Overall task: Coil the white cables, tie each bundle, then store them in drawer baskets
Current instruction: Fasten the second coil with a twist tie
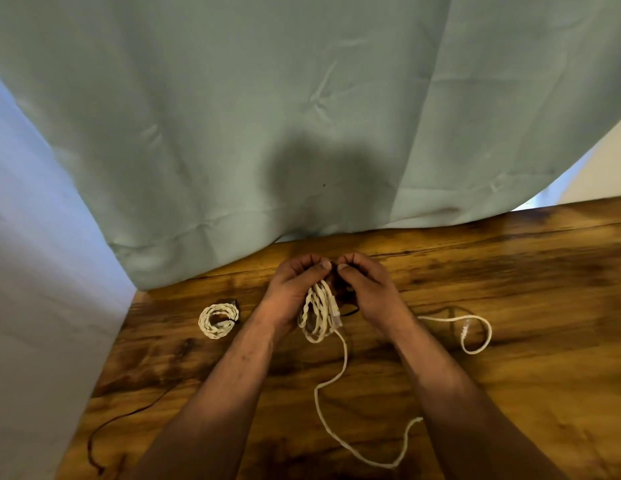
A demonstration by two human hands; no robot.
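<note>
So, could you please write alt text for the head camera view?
Over a wooden table, the left hand grips a white cable bundle while the right hand pinches a dark tie at its top. The loose tail trails toward the viewer; a second coil lies to the left.

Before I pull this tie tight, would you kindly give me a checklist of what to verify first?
1. Left hand grips the cable bundle: ok.
2. Right hand pinches the dark tie: ok.
3. Tie wraps fully round the bundle: cannot tell, the hands hide it.
4. Whole cable coiled: not ok, a loose tail trails across the table.
5. First bundle tied and set aside: ok.
6. Drawer baskets within reach: cannot tell, none in view.
</note>
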